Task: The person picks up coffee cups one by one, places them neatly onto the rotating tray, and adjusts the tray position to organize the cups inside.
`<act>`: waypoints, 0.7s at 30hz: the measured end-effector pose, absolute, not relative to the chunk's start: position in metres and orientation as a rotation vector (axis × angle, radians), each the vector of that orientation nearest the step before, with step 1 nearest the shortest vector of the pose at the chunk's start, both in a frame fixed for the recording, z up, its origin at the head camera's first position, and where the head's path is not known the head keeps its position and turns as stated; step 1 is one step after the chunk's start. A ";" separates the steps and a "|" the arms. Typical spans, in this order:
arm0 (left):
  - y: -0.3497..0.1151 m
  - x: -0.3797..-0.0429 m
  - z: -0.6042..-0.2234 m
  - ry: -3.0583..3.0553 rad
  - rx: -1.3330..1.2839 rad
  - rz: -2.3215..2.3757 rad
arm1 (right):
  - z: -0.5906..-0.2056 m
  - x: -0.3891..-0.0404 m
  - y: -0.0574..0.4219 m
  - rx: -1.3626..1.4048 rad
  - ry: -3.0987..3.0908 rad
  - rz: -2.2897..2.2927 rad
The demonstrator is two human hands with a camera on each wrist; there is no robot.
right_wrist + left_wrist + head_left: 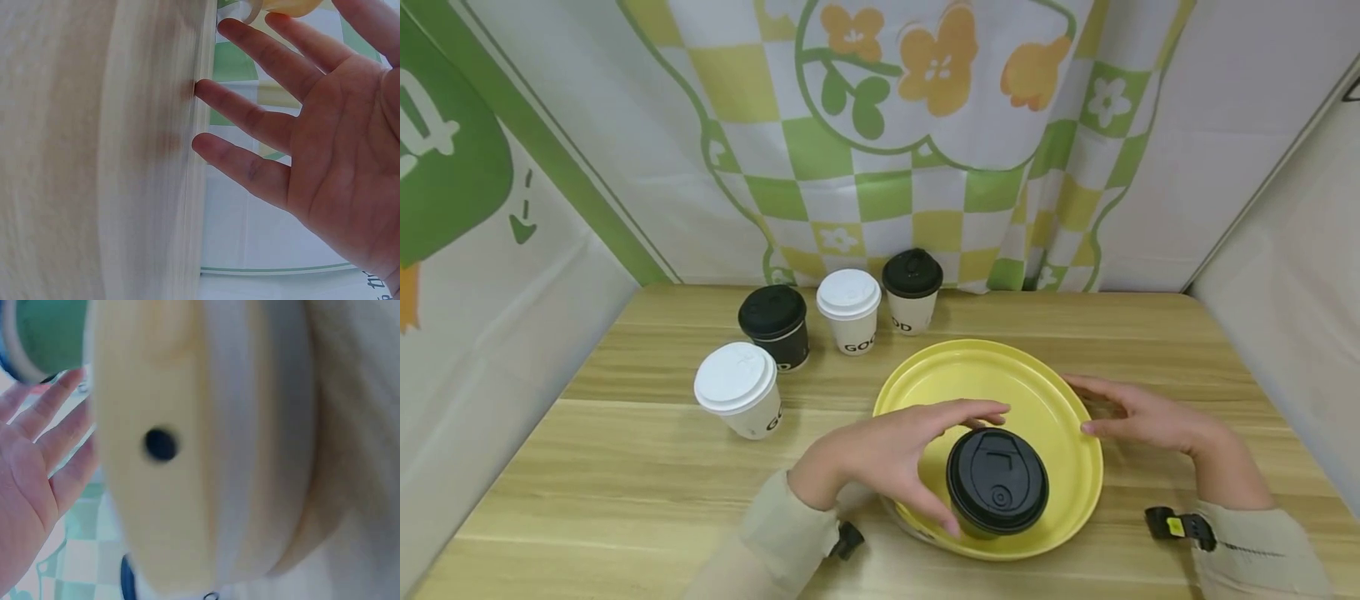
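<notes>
Black-lidded cup (pixel 997 481) is standing upright on the near part of a round yellow tray (pixel 940 354), between the two hands. The left hand (pixel 887 450) is arching beside the cup on its left, its thumb and fingers spreading apart on either side; whether the skin is touching the cup, I cannot tell. The left wrist view is showing those fingers extending loosely, without clamping. The right hand (pixel 1150 417) is lying just beyond the tray's right rim, its fingers stretching out apart from one another and its thumb tip meeting the rim; it is grasping nothing. Pale sleeves (pixel 790 533) are covering both forearms, and a dark device is sitting at each wrist.

Left of the tray, a white-lidded cup (pixel 737 383) is standing nearest, with a dark cup (pixel 775 321) just behind it. Farther right, another white-lidded cup (pixel 848 308) is standing near a pale cup with a black lid (pixel 913 287), which is resting near the tray's far side. A wood-grained worktop (pixel 625 467) is carrying all of these. At the far edge, a checked curtain (pixel 887 192) with orange flowers is hanging, and pale walls (pixel 1285 192) are rising on both sides.
</notes>
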State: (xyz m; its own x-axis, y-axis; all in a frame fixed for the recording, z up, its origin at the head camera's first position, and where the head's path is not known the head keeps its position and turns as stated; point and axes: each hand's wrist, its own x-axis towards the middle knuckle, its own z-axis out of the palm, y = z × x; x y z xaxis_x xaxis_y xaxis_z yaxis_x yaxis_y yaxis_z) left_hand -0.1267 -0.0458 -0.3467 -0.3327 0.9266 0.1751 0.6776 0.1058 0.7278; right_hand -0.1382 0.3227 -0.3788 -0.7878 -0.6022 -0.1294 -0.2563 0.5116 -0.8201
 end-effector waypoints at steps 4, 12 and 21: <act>-0.057 -0.130 -0.338 2.151 1.540 1.111 | -0.380 -0.139 0.322 -0.733 2.332 -1.202; -0.077 -0.136 -0.317 2.265 1.427 1.209 | -0.382 -0.139 0.321 -0.708 2.297 -1.212; -0.098 -0.138 -0.296 2.450 1.481 1.217 | -0.380 -0.138 0.322 -0.691 2.352 -1.187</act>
State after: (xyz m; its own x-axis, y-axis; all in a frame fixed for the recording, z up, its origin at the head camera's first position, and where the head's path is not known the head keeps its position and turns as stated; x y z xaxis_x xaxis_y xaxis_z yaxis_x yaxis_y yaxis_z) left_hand -0.1383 -0.0979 -0.2958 -0.5464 0.7616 0.3484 0.7378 0.2409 0.6306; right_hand -0.1380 0.3224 -0.3798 -0.7908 -0.5963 -0.1384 -0.2426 0.5130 -0.8234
